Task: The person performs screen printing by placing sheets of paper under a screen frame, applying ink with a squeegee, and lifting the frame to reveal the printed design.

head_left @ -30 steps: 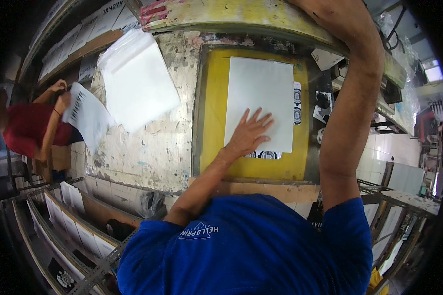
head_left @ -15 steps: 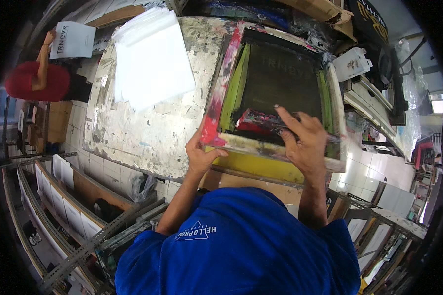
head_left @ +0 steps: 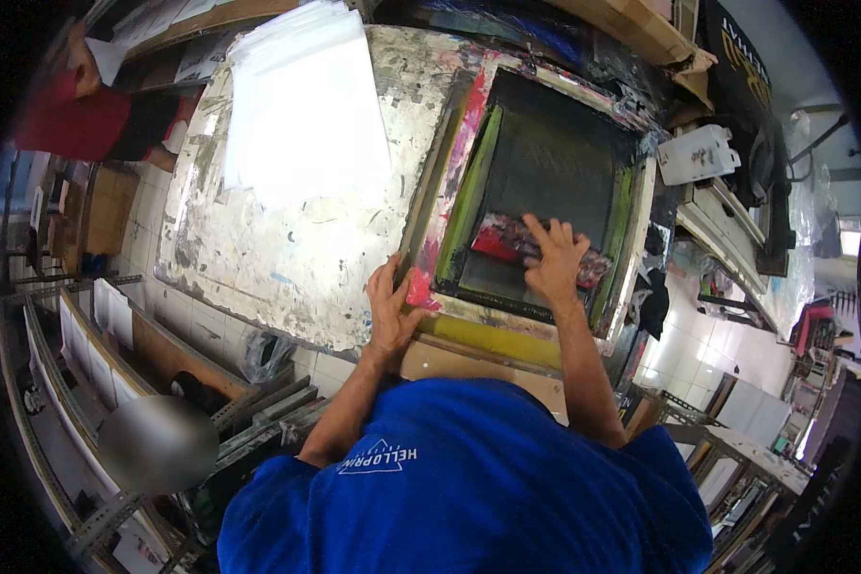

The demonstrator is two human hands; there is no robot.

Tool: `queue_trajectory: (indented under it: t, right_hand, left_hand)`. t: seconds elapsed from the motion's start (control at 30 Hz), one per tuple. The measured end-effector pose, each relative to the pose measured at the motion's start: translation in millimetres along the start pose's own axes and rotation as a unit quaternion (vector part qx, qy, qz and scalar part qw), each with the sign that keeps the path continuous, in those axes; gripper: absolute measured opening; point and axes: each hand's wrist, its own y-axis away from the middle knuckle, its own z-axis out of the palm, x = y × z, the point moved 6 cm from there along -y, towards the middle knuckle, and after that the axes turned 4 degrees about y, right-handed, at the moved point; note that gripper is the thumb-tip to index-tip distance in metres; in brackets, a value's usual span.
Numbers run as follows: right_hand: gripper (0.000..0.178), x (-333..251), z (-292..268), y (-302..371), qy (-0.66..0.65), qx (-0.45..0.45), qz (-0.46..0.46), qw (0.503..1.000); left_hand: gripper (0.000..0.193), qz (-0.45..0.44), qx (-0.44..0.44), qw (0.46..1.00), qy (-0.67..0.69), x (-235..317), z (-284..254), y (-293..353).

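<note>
Frame (head_left: 452,172): lowered since a second ago, when it was raised; it now lies over the yellow board (head_left: 488,340), which shows along the near edge. Left hand (head_left: 389,311) has gone from above the board to the frame's corner, right hand (head_left: 558,263) from the frame's far edge to the squeegee (head_left: 497,237).
Co-worker (head_left: 86,120): far left, in a red top, partly lost at the rim.
Sheets (head_left: 306,105): overlapping white pile on the desk (head_left: 277,258), apart from the frame, probably to stay clean yet within reach.
Left hand: touching the frame's near left corner, likely to steady it; cannot tell whether it clasps or only presses.
Mesh (head_left: 564,143): dark, inside the frame; what lies beneath is hidden.
Squeegee: across the mesh's near part, roughly side to side, seemingly so one stroke covers most of the width.
Right hand: grasping the squeegee right of its middle, forefinger stretched forward over it, perhaps to guide its tilt and pressure.
Tub (head_left: 696,153): white, right of the frame, apart from it, likely out of the arm's way.
</note>
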Motion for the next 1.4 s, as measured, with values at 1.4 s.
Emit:
queue_trajectory:
  t: [1.4]
  right_hand:
    - [0.060,-25,-100,13,-0.031,0.048,-0.046,0.997]
  left_hand:
    - [0.075,0.006,0.103,0.982,0.156,46,-29,-11]
